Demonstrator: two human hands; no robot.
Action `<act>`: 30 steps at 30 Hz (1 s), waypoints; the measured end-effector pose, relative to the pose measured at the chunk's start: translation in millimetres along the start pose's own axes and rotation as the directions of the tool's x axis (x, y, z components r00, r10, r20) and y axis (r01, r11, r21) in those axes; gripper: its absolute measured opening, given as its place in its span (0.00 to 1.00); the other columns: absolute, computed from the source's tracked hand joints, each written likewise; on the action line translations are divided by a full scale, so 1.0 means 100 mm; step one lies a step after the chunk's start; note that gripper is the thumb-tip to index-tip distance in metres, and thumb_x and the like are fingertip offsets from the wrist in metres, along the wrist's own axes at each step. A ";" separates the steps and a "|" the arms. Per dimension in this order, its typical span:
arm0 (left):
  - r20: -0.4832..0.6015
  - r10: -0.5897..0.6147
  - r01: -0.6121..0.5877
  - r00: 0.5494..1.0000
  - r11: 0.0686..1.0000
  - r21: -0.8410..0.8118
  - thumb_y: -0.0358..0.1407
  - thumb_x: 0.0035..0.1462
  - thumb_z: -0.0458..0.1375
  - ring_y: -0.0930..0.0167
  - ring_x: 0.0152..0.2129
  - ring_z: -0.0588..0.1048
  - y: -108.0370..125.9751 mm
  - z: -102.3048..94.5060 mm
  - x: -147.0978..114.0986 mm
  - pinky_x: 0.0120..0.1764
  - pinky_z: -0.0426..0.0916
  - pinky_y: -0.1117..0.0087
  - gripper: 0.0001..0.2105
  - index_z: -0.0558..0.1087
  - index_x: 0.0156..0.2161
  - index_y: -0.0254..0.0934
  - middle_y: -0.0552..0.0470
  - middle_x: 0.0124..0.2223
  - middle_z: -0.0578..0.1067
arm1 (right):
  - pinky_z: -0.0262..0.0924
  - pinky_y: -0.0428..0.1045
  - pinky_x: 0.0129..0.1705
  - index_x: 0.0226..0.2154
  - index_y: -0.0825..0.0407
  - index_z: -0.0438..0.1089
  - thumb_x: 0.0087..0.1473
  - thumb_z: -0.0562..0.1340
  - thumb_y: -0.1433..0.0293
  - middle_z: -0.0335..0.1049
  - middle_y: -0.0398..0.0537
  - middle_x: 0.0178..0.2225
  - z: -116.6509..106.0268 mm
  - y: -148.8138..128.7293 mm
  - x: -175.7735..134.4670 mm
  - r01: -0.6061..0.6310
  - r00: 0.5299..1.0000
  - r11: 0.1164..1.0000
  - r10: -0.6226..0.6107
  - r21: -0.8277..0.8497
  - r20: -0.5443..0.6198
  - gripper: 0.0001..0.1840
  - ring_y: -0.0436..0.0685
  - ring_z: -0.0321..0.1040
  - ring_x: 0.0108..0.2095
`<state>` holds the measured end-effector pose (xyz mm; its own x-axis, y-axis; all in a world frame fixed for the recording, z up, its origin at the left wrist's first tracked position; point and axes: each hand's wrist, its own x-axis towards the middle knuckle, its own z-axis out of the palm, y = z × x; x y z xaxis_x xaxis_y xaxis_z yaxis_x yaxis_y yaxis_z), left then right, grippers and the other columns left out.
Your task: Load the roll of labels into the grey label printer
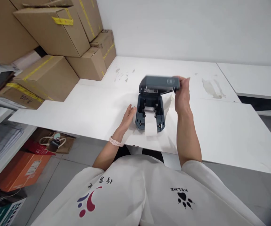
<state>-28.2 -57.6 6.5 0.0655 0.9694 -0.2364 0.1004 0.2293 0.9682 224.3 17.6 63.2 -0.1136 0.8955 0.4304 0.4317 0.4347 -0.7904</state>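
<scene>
Printer [150, 117]: dark blue-grey, standing on the white tabletop [220, 131], near its front edge and about midway along it; body open, with the inside showing.
Lid [160, 84]: hinged up at the back of the printer, tilted toward the front, blurred in the picture.
Paper roll [149, 109]: white, seated across the inside of the printer.
Paper strip [150, 126]: runs from the roll out over the printer's front and ends just past it on the tabletop.
Right hand [181, 95]: at the right end of the lid, fingers [184, 81] clamped on its edge; a small bit of white paper shows just beside the palm, toward the printer.
Left hand [128, 116]: flat on the tabletop, touching the left side of the printer, fingers together and resting against the casing, gripping nothing.
Wristband [116, 142]: pale pink, on the left wrist, in front of the printer near the tabletop's edge.
Cardboard boxes [55, 47]: stacked to the far left of the printer, several with yellow tape, leaning against the wall corner.
Stains [212, 88]: greyish marks on the tabletop, behind and right of the printer; smaller specks behind and left of it.
Orange box [19, 171]: on the floor, well left of the printer and below the tabletop.
Shirt [149, 194]: white, with printed logos, nearest the camera.
</scene>
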 end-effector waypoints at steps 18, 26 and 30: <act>0.206 0.166 -0.144 0.964 0.983 -0.118 0.47 0.55 0.63 0.56 0.61 0.69 0.19 0.21 -0.08 0.61 0.67 0.56 0.33 0.62 0.63 0.40 0.43 0.64 0.70 | 0.46 0.68 0.71 0.71 0.39 0.40 0.68 0.50 0.54 0.42 0.48 0.74 0.52 -0.23 -1.24 -0.242 0.968 0.968 0.237 -0.066 -0.079 0.35 0.63 0.40 0.73; -0.020 0.044 -0.042 0.999 0.996 0.078 0.53 0.57 0.60 0.59 0.60 0.69 -0.20 0.20 -0.52 0.55 0.69 0.61 0.35 0.60 0.65 0.40 0.41 0.66 0.67 | 0.49 0.66 0.70 0.55 0.40 0.69 0.69 0.49 0.58 0.51 0.47 0.70 0.51 -0.26 -1.28 -0.052 0.992 0.981 0.029 -0.186 -0.127 0.19 0.63 0.45 0.72; 0.001 -0.112 0.109 0.994 0.971 0.213 0.57 0.56 0.58 0.65 0.36 0.75 -0.36 0.16 -0.89 0.39 0.70 0.63 0.22 0.76 0.38 0.37 0.46 0.39 0.79 | 0.48 0.67 0.69 0.49 0.41 0.73 0.69 0.50 0.60 0.60 0.47 0.66 0.51 -0.21 -1.27 0.015 0.994 0.977 -0.038 -0.214 -0.107 0.18 0.64 0.46 0.71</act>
<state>-21.8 -153.1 -8.7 0.0548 0.9376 -0.3433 0.3158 0.3099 0.8968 184.4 -100.1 2.9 -0.0336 0.8627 0.5045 0.6117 0.4170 -0.6723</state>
